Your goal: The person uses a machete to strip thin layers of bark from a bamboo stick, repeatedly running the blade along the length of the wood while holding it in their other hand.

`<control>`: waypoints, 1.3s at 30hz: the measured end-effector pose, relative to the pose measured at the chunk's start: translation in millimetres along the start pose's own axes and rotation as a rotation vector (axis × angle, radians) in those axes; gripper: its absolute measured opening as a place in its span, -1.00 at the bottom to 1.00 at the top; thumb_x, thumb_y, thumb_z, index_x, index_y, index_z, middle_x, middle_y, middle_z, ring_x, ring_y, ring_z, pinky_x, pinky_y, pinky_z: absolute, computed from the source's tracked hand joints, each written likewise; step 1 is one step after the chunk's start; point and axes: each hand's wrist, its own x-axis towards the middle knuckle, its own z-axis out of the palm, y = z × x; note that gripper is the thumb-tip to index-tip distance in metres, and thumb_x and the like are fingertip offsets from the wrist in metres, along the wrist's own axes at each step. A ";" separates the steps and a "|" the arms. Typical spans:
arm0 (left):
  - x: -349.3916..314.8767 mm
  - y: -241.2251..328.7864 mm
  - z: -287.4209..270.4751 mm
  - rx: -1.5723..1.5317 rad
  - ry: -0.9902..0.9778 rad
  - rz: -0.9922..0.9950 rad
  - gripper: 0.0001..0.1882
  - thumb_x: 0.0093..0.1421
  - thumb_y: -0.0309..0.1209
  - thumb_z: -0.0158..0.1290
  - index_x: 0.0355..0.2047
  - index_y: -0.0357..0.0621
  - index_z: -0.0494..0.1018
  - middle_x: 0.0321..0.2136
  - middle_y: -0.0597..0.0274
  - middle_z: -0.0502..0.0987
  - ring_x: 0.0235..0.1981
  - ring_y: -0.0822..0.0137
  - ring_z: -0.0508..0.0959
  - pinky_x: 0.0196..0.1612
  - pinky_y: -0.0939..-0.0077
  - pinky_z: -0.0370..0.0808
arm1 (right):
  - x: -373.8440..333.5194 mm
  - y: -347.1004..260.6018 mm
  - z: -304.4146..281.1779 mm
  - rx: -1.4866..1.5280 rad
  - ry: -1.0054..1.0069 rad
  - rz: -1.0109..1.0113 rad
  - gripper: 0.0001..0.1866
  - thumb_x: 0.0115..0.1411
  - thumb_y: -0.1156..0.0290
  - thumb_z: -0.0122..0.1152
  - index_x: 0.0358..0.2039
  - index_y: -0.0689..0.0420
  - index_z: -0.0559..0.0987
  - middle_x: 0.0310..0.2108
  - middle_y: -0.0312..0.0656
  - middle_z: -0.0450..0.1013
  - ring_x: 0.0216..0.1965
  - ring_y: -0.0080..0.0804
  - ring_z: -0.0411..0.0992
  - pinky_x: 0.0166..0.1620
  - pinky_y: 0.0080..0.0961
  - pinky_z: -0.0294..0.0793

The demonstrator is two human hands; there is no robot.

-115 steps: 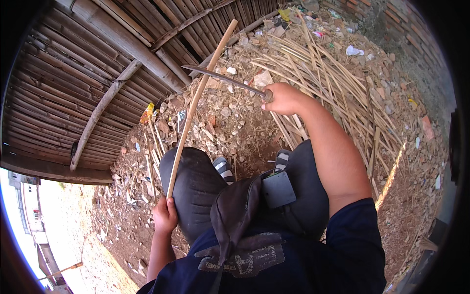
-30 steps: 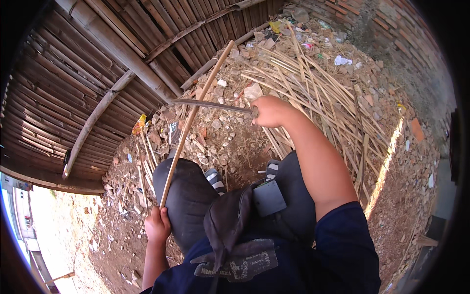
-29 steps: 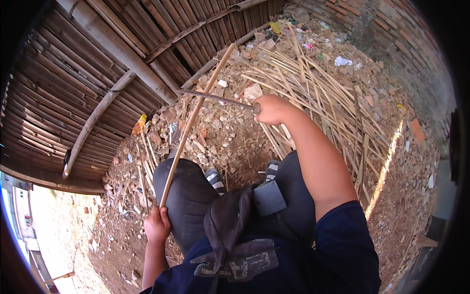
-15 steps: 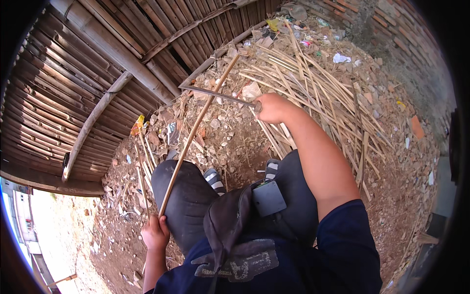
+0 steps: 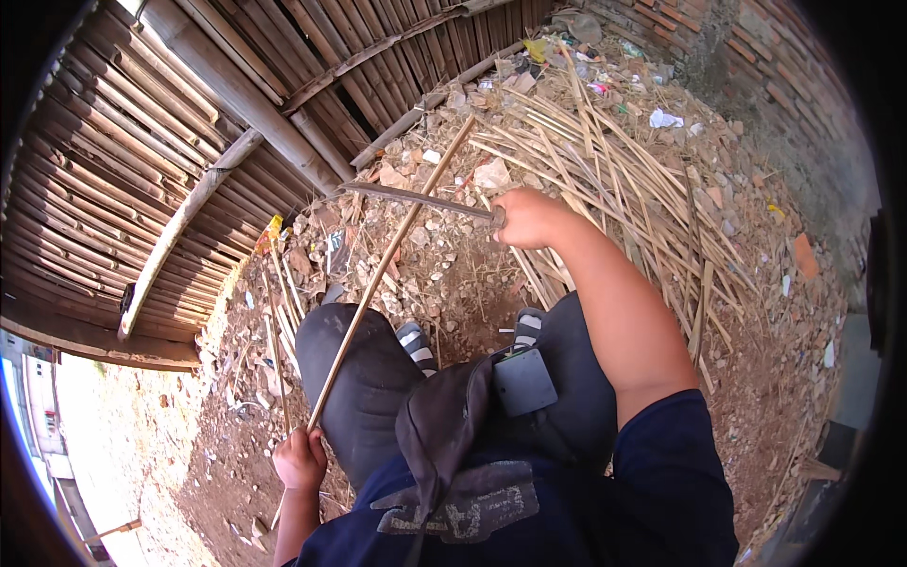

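**Slipping blade threatens the near thigh**

The bamboo strip (image 5: pixel 383 263) runs from seven o'clock to twelve, passing over the left thigh (image 5: pixel 335 378). At seven, the left hand (image 5: pixel 300 458) has its grip clamped round the strip's lower end; at one to two, the right hand (image 5: pixel 531 218) is clamped on the handle of a long knife (image 5: pixel 444 201). The blade crosses the strip near eleven; contact is unclear. If the edge skidded down the strip, it could strike thigh or fingers; the far end, unheld, might swing.
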 end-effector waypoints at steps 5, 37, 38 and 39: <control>-4.7 0.4 -5.8 -0.005 0.014 0.002 -0.75 0.31 -0.25 0.10 -0.44 -0.11 0.42 -0.68 0.09 0.46 -0.66 0.00 0.51 -0.56 0.12 0.41 | -24.8 -54.8 -2.1 -0.154 -0.059 -0.057 -0.61 0.03 0.42 0.17 -0.07 0.00 0.64 -0.17 0.00 0.59 -0.10 -0.02 0.56 -0.05 -0.11 0.55; 19.6 -1.3 -2.7 0.058 -0.073 0.021 -0.79 0.25 -0.29 0.13 -0.42 -0.10 0.39 -0.66 0.10 0.46 -0.63 -0.02 0.51 -0.49 0.09 0.43 | 12.8 40.2 -0.3 0.051 0.019 0.120 -0.59 -0.02 0.36 0.22 -0.11 0.17 0.64 -0.17 0.05 0.60 -0.09 0.02 0.56 -0.03 -0.14 0.55; 19.2 -4.1 -1.8 0.053 -0.055 0.043 -0.78 0.24 -0.28 0.14 -0.42 -0.10 0.38 -0.66 0.09 0.46 -0.62 -0.03 0.51 -0.48 0.06 0.42 | 16.3 50.1 -4.1 0.149 0.120 0.256 -0.59 -0.01 0.36 0.22 -0.10 0.17 0.65 -0.14 0.06 0.59 -0.08 0.02 0.56 -0.02 -0.15 0.54; 19.6 -4.2 -2.9 0.052 -0.049 0.062 -0.77 0.23 -0.27 0.15 -0.42 -0.11 0.38 -0.65 0.08 0.46 -0.61 -0.04 0.51 -0.47 0.04 0.42 | 17.3 48.4 -2.9 0.149 0.122 0.255 -0.59 -0.01 0.36 0.22 -0.10 0.17 0.65 -0.14 0.06 0.59 -0.08 0.02 0.56 -0.02 -0.15 0.54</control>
